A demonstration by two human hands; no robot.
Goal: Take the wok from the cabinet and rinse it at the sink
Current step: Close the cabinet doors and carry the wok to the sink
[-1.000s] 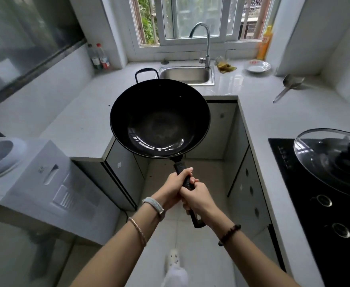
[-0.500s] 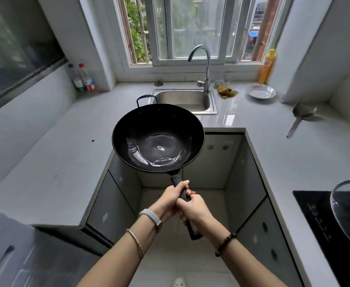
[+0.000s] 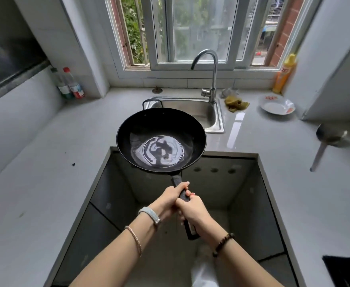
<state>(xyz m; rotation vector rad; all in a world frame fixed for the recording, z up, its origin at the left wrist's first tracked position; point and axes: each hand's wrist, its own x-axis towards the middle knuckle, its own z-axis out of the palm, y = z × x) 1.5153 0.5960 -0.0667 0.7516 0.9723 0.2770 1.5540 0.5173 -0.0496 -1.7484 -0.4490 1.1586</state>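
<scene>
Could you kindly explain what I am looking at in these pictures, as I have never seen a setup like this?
There is no machine here. A person wears a wide-angle camera on the head that looks forward and down, so every picture shows their own arms. The left grip, simply the bare left hand, and the right grip behind it both hold the long handle of a black wok, carried in the air near the steel sink and its faucet. On the grey worktop lie a plate, a ladle and a rag. Two bottles stand in the left corner.
</scene>
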